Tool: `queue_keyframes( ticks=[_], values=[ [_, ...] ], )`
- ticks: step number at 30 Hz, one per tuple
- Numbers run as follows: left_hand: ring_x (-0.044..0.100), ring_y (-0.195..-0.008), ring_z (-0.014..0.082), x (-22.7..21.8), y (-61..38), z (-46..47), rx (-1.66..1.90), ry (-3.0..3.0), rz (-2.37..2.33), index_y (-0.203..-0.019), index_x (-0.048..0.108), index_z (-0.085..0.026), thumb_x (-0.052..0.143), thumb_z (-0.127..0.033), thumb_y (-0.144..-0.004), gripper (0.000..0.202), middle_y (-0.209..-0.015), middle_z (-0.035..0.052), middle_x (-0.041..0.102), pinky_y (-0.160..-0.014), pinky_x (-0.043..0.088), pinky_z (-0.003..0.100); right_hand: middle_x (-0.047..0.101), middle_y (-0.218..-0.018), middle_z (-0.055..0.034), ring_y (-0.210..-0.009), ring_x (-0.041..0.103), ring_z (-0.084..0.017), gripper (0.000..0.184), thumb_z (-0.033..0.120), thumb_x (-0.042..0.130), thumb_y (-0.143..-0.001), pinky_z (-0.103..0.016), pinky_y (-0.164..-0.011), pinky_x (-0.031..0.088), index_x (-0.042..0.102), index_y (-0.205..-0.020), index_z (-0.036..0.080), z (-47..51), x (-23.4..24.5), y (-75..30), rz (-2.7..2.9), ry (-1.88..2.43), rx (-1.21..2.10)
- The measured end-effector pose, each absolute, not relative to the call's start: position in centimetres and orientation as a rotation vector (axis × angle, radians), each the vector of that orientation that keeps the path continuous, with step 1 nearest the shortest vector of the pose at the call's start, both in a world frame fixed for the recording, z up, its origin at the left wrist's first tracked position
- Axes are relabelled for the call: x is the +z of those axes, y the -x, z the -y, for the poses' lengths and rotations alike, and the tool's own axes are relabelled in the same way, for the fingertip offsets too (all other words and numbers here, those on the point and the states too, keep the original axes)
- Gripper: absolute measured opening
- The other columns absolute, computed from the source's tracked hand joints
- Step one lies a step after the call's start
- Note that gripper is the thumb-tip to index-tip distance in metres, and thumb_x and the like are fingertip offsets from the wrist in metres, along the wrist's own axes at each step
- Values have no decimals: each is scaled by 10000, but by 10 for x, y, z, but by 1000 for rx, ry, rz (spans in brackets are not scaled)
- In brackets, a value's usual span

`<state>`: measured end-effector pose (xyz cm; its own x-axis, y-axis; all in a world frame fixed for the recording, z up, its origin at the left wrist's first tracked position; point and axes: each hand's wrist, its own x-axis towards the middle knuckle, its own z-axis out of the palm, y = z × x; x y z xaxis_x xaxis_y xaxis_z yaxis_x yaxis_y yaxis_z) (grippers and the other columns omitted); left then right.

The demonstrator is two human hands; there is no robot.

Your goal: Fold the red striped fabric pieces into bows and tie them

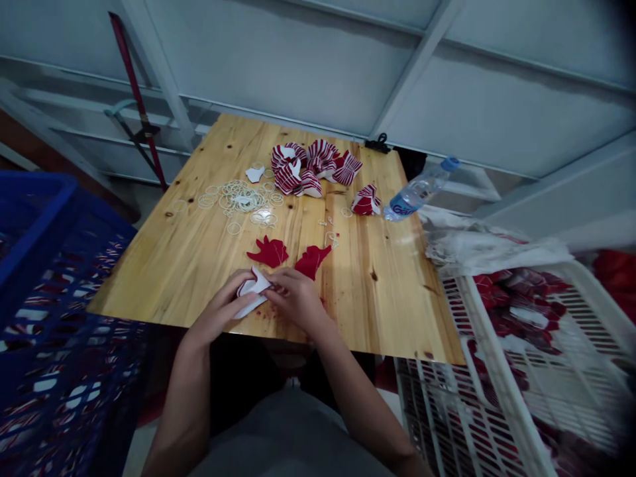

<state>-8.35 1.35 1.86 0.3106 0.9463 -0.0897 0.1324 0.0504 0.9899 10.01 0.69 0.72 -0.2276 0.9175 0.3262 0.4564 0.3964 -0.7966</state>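
Note:
Near the front edge of the wooden table, my left hand [226,306] grips a white fabric piece [256,286] with a dark edge. The fingers of my right hand [293,295] pinch the same piece from its right side. Just beyond my hands lie two red fabric cutouts, a left one [269,252] with pointed tips and a right one [311,261]. Farther back on the left is a loose heap of pale rubber bands [241,197]. Bundles of red-and-white striped fabric [298,169] sit behind them, with a smaller bundle [366,201] to the right.
A clear plastic bottle [420,191] with a blue cap lies tilted at the table's [377,298] right side. At the left stands a blue crate [34,218] of striped pieces. A white crate [501,377] with red fabric is at the right. A partition [278,59] closes off the back.

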Motion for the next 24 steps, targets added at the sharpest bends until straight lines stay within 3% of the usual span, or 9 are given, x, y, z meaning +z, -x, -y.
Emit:
queue_keyframes(
  ticks=[3,5,8,10,12,14,16,20,24],
  values=[
    [605,-1056,243,17,72,-13,795,-1408,-1020,-1100,656,-233,708,-387,-755,381,-1121,58,658,-911,479,313,677,-786,-41,-705,627,-156,217,325,539,-933,-264,-648,489,709,-893,195,-6,0,-114,1682,1331,680],
    [621,-1006,228,13,64,-14,785,-1362,-1062,-1111,639,-214,677,-403,-789,375,-1077,58,669,-892,489,320,658,-698,-9,-632,614,-158,213,350,569,-900,-265,-601,474,676,-1004,197,-9,-3,-126,1454,1513,667],
    [637,-976,209,7,53,-16,840,-1278,-1138,-1103,645,-202,651,-434,-814,371,-1057,53,690,-893,492,315,621,-610,30,-543,591,-174,591,377,667,-808,-274,-538,448,483,-1321,148,-11,-2,-144,1201,1770,621],
    [641,-1005,209,5,49,-17,871,-1255,-1150,-1106,662,-200,665,-437,-805,383,-1090,58,700,-921,486,314,587,-585,48,-501,554,-169,737,392,717,-764,-277,-512,430,407,-1378,127,-9,3,-151,1191,1859,534],
    [650,-1009,218,5,46,-18,887,-1240,-1143,-1125,672,-196,681,-443,-791,416,-1111,68,706,-922,495,328,640,-722,2,-575,583,-165,702,384,741,-754,-284,-553,463,445,-1352,166,-4,10,-151,1337,1747,508],
    [653,-1021,232,4,45,-17,894,-1251,-1137,-1127,679,-192,684,-451,-786,428,-1123,77,709,-935,497,351,674,-1004,-68,-793,645,-176,562,339,730,-782,-302,-696,518,528,-1293,220,0,15,-146,1575,1480,600],
    [634,-1084,245,4,46,-15,886,-1296,-1123,-1144,673,-194,672,-448,-797,430,-1167,81,696,-984,475,371,667,-1109,-75,-920,650,-178,415,295,703,-815,-310,-799,526,609,-1214,234,1,16,-137,1697,1282,732],
    [571,-1205,258,4,60,-12,793,-1386,-1095,-1259,596,-220,695,-414,-778,528,-1291,81,629,-1039,444,374,707,-848,-34,-748,661,-164,290,285,714,-779,-290,-694,546,670,-1052,198,-10,8,-123,1411,1261,999],
    [625,-1091,245,3,75,-10,775,-1391,-1128,-1168,622,-215,722,-405,-749,470,-1187,75,664,-967,490,352,679,-807,-23,-702,641,-161,228,290,658,-758,-282,-635,537,612,-961,197,-35,6,-111,1054,1300,927]
  ],
)
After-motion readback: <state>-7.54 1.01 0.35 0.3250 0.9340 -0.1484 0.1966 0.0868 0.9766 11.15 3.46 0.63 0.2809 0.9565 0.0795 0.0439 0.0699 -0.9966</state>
